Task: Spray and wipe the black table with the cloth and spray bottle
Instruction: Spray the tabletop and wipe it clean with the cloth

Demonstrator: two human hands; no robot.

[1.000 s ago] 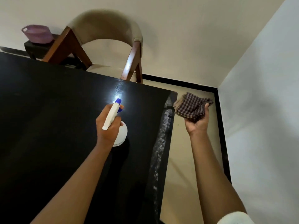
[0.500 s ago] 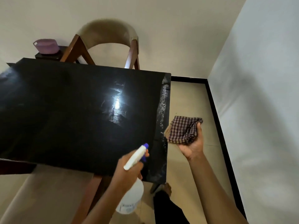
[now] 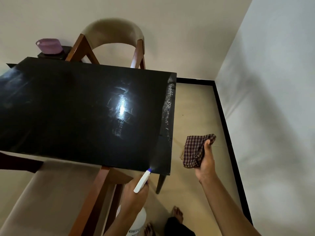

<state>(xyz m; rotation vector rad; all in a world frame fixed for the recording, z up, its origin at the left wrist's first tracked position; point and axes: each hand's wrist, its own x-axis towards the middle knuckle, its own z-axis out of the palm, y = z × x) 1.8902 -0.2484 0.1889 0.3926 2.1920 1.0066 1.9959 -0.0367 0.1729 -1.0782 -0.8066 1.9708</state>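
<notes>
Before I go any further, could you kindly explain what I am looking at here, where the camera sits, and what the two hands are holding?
There is no machine here: a person is cleaning with bare hands. The single picture comes from a wide-angle camera worn on the person's head, looking forward and down, so the arms reach in from the bottom edge. The left hand grips a white spray bottle with a blue nozzle, aimed at the near right corner of the black table, and a faint mist shows at the nozzle. The right hand holds a bunched checked cloth out over the floor, beside the table, not touching it. Nothing lies on the tabletop; only a bright reflection with streaks shows. A chair stands behind the table, and a purple basket sits on a small dark stand.
</notes>
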